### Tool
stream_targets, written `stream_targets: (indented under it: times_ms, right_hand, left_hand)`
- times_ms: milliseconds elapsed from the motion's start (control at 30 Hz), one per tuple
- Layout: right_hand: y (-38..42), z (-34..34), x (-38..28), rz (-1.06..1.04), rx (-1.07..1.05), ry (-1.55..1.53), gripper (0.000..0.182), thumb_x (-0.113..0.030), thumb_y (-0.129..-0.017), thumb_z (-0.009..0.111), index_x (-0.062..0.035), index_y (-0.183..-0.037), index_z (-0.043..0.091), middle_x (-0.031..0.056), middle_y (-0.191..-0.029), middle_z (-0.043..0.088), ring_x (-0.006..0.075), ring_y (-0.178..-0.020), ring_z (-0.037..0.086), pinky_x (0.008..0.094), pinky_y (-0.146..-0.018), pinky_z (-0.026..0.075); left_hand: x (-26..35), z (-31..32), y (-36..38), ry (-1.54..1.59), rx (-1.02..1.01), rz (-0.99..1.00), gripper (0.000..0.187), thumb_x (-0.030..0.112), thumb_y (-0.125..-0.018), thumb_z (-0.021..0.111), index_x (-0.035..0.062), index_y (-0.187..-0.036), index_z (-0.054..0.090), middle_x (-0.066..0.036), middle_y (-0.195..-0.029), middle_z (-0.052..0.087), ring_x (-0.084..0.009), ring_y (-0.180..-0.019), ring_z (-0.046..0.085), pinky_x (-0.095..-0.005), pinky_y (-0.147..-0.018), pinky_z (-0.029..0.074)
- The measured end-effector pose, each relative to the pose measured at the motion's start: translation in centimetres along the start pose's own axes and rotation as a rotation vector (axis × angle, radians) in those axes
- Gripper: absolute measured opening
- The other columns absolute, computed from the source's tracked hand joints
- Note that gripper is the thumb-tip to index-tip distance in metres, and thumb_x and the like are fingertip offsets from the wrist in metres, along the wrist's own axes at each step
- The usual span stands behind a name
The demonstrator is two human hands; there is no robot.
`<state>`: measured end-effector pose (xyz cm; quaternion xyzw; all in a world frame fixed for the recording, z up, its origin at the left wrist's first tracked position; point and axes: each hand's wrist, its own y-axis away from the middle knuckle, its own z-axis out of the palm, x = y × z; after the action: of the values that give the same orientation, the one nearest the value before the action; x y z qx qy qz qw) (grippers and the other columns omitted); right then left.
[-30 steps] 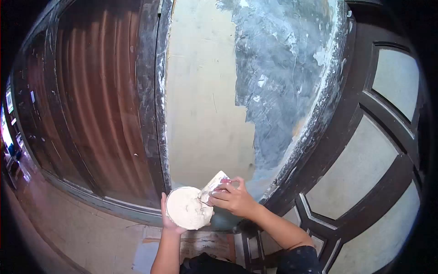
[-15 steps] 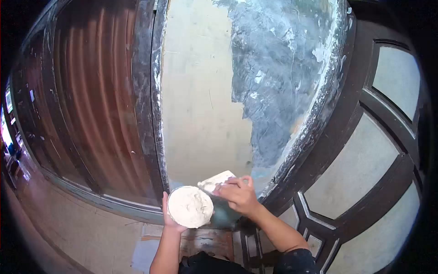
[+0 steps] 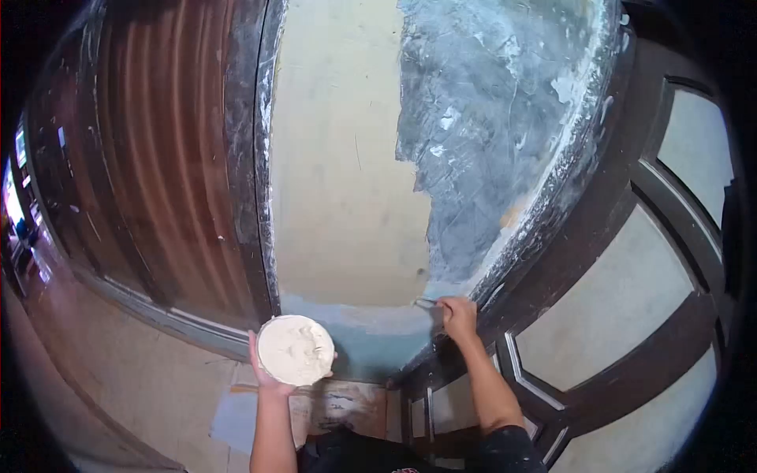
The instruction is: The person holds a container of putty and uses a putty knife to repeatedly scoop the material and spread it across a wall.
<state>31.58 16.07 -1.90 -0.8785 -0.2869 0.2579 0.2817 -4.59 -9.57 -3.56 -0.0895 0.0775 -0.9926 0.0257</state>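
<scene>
My left hand [image 3: 270, 380] is wrapped around the side and underside of a round tub of white putty [image 3: 296, 350], its open top facing me. In my right hand [image 3: 460, 317] is a putty knife [image 3: 426, 303], gripped by its handle. The blade appears almost edge-on, pointing left at the lower edge of a cream wall area [image 3: 339, 205]; whether it touches the surface is hard to tell. Right of the cream part, the wall is rough blue-grey [image 3: 473, 173] with white smears, and a bluish-green band [image 3: 355, 335] runs below.
To the left stands a dark wooden frame with a glazed panel [image 3: 158, 173], reddish folds behind it. A dark panelled door [image 3: 623, 292] with pale insets rises close on the right. Beneath my arms lie a stained board [image 3: 347, 404] and a pale blue sheet [image 3: 236, 418].
The tub has moved left and slightly down, away from the putty knife. My right hand has shifted right and turned the blade from face-on to nearly edge-on near the wall.
</scene>
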Motion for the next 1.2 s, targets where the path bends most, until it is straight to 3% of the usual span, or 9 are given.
stream_targets:
  times_ms: [333, 367, 467, 600, 700, 800, 1033, 1133, 1200]
  right_hand:
    - [-0.7, 5.8, 4.0, 0.13, -0.181, 0.069, 0.009, -0.018, -0.094, 0.072, -0.0168, -0.1, 0.078, 0.0022, -0.1, 0.077, 0.0305, -0.097, 0.066, 0.0513, -0.087, 0.04]
    - [-0.2, 5.9, 4.1, 0.1, -0.124, 0.051, 0.008, -0.018, -0.093, 0.072, -0.0166, -0.099, 0.078, 0.0019, -0.1, 0.077, 0.0298, -0.098, 0.065, 0.0504, -0.089, 0.039]
    - [1.2, 6.3, 3.8, 0.056, -0.094, 0.029, 0.006, -0.018, -0.093, 0.072, -0.0158, -0.097, 0.077, 0.0017, -0.099, 0.077, 0.0282, -0.098, 0.064, 0.0492, -0.092, 0.037]
    - [0.2, 7.2, 3.9, 0.067, -0.099, 0.075, 0.009, -0.021, -0.091, 0.073, -0.0174, -0.097, 0.079, 0.004, -0.096, 0.077, 0.0323, -0.095, 0.067, 0.0513, -0.087, 0.042]
    - [0.0, 6.0, 2.9, 0.079, 0.032, 0.031, 0.011, -0.011, -0.091, 0.069, -0.0173, -0.096, 0.077, 0.0, -0.097, 0.076, 0.0289, -0.095, 0.062, 0.0486, -0.09, 0.035]
    - [2.1, 5.9, 3.5, 0.036, -0.035, -0.006, 0.016, -0.01, -0.089, 0.067, -0.0185, -0.098, 0.077, 0.0007, -0.097, 0.075, 0.0296, -0.097, 0.063, 0.0493, -0.09, 0.035]
    - [-0.8, 6.0, 1.9, 0.053, 0.012, 0.099, 0.014, -0.01, -0.088, 0.07, -0.0182, -0.096, 0.078, 0.0016, -0.096, 0.076, 0.0295, -0.098, 0.065, 0.0497, -0.091, 0.038]
    - [0.8, 5.9, 1.7, 0.049, 0.066, 0.027, 0.021, -0.006, -0.087, 0.067, -0.0194, -0.098, 0.079, 0.0015, -0.095, 0.075, 0.028, -0.099, 0.065, 0.0516, -0.092, 0.037]
    - [2.6, 7.7, 2.4, 0.022, -0.088, 0.084, 0.019, -0.008, -0.088, 0.067, -0.0195, -0.097, 0.079, 0.0006, -0.096, 0.075, 0.0272, -0.099, 0.065, 0.0537, -0.093, 0.036]
  left_hand:
    - [-3.6, 0.8, 3.8, 0.148, 0.151, 0.168, 0.111, 0.093, -0.087, 0.036, 0.0097, -0.159, 0.042, -0.031, -0.153, 0.049, -0.0707, -0.124, 0.052, -0.0864, -0.087, 0.048]
    - [-3.7, -0.9, 4.2, -0.021, 0.169, 0.164, 0.106, 0.091, -0.089, 0.035, 0.01, -0.158, 0.044, -0.029, -0.152, 0.051, -0.0649, -0.127, 0.053, -0.0847, -0.089, 0.048]
    - [-4.8, -3.3, 4.4, -0.015, 0.294, 0.27, 0.106, 0.089, -0.09, 0.039, 0.0082, -0.157, 0.045, -0.027, -0.155, 0.05, -0.0671, -0.128, 0.051, -0.0865, -0.089, 0.046]
    - [-5.0, -0.3, 4.1, 0.152, 0.239, 0.26, 0.101, 0.088, -0.092, 0.034, 0.0114, -0.157, 0.047, -0.024, -0.157, 0.049, -0.0579, -0.133, 0.052, -0.0868, -0.093, 0.044]
    - [-4.7, -0.5, 3.4, 0.083, 0.062, 0.235, 0.102, 0.089, -0.091, 0.034, 0.0117, -0.157, 0.046, -0.026, -0.157, 0.048, -0.0593, -0.133, 0.052, -0.0891, -0.09, 0.043]
    - [-4.6, -0.7, 2.5, -0.005, 0.29, 0.317, 0.103, 0.088, -0.091, 0.037, 0.0106, -0.158, 0.044, -0.027, -0.157, 0.048, -0.0597, -0.133, 0.052, -0.0862, -0.093, 0.045]
    - [-3.2, -1.1, 2.9, -0.118, 0.088, 0.208, 0.106, 0.09, -0.09, 0.037, 0.0111, -0.16, 0.042, -0.028, -0.159, 0.045, -0.0638, -0.132, 0.05, -0.086, -0.091, 0.046]
    - [-3.1, -0.3, 2.8, -0.09, 0.075, 0.208, 0.107, 0.091, -0.089, 0.036, 0.0106, -0.16, 0.04, -0.029, -0.158, 0.045, -0.0678, -0.129, 0.049, -0.0862, -0.089, 0.047]
    - [-3.5, 0.9, 2.8, 0.073, 0.21, 0.281, 0.109, 0.092, -0.089, 0.035, 0.0094, -0.16, 0.04, -0.031, -0.155, 0.046, -0.0698, -0.126, 0.051, -0.0853, -0.087, 0.049]
